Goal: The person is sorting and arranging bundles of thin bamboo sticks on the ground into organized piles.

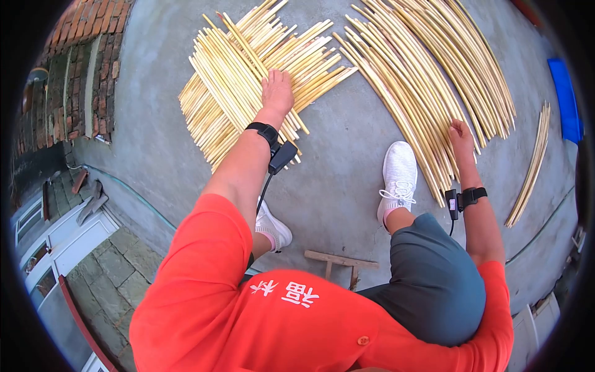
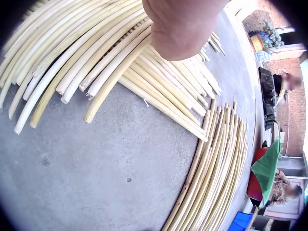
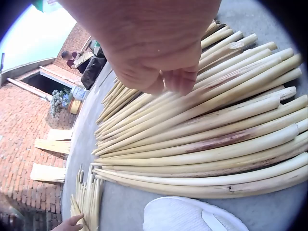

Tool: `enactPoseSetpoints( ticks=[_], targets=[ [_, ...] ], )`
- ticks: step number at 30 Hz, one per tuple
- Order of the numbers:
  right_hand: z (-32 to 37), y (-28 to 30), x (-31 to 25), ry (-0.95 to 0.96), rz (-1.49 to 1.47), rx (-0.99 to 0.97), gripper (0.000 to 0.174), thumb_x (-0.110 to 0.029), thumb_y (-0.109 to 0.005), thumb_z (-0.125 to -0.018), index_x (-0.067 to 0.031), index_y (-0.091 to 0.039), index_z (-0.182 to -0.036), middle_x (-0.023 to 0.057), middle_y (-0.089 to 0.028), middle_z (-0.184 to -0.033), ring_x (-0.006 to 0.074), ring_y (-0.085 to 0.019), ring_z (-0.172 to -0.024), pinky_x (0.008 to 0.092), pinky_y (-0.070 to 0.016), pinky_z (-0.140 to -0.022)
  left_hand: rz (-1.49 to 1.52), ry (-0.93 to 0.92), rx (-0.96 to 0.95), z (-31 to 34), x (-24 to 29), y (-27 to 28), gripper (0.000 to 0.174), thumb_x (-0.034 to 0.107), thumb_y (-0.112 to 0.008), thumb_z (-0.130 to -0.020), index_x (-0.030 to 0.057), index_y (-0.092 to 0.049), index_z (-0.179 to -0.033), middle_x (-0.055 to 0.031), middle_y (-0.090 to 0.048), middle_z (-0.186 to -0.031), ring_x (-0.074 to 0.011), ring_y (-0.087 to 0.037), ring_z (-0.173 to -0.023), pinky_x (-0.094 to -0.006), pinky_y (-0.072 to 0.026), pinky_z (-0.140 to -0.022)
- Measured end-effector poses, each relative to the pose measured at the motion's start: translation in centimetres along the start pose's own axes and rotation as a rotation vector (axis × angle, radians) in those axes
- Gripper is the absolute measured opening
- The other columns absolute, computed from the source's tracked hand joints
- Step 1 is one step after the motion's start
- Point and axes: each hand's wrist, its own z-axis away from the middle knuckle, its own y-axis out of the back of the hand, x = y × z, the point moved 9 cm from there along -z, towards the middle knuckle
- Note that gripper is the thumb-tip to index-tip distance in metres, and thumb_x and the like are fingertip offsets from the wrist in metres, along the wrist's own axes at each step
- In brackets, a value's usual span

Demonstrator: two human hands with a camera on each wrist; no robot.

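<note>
The left hand [image 1: 277, 90] lies flat on the straight sticks [image 1: 229, 74] heaped at eleven o'clock. The right hand [image 1: 462, 133] curls onto the curved sticks [image 1: 421, 74] at one o'clock, grip unclear. Both heaps look largely sorted, with a thin bundle [image 1: 530, 167] lying apart at three o'clock.

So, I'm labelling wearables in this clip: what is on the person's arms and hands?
Both are bare, no gloves: left hand, right hand. Each wrist carries a black strap with a small black camera unit; a black cable trails from the left one. Short orange-red sleeves cover the upper arms.
</note>
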Motion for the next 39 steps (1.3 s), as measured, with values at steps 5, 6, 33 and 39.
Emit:
enactPoseSetpoints(
  ticks=[5,6,33,39],
  targets=[
    [0.6,-0.3,-0.1,-0.023,0.016,-0.029,0.029,-0.009,-0.056,-0.081,0.0026,-0.055,-0.108,0.0104,-0.06,-0.098,0.0163,-0.057,-0.089,0.0273,-0.0453,-0.08,-0.063,-0.024,-0.079,-0.7,-2.8,-1.2,0.053,0.001,-0.044,-0.077,0.0015,-0.033,-0.129,-0.0179,-0.033,-0.132,-0.0313,-0.023,-0.13,-0.0431,-0.0204,-0.106],
    [0.7,-0.4,0.0,-0.038,0.008,-0.035,0.029,-0.009,-0.056,-0.081,0.0024,-0.054,-0.109,0.0104,-0.06,-0.098,0.0163,-0.057,-0.09,0.0273,-0.0451,-0.081,-0.047,-0.021,-0.075,-0.6,-2.9,-1.2,0.053,0.001,-0.044,-0.078,0.0012,-0.032,-0.129,-0.0185,-0.033,-0.133,-0.0315,-0.022,-0.13,-0.0426,-0.0202,-0.106],
    [0.7,-0.4,-1.1,0.056,0.141,-0.007,0.03,-0.009,-0.055,-0.081,0.0009,-0.054,-0.11,0.0111,-0.059,-0.098,0.0179,-0.057,-0.087,0.0287,-0.0457,-0.08,-0.009,0.062,-0.029,0.9,-3.1,-1.7,0.055,0.013,-0.048,-0.084,0.0015,-0.026,-0.133,-0.0243,-0.024,-0.137,-0.0339,-0.022,-0.129,-0.0432,-0.0215,-0.105],
    [1.0,-0.3,-0.9,0.072,0.15,-0.003,0.03,-0.009,-0.055,-0.081,0.0008,-0.054,-0.11,0.0105,-0.059,-0.098,0.0171,-0.057,-0.087,0.0283,-0.0457,-0.08,-0.005,0.07,-0.011,1.5,-2.6,-1.4,0.056,0.016,-0.049,-0.085,0.0013,-0.026,-0.134,-0.0246,-0.024,-0.137,-0.0344,-0.021,-0.129,-0.0443,-0.0209,-0.105]
  ],
)
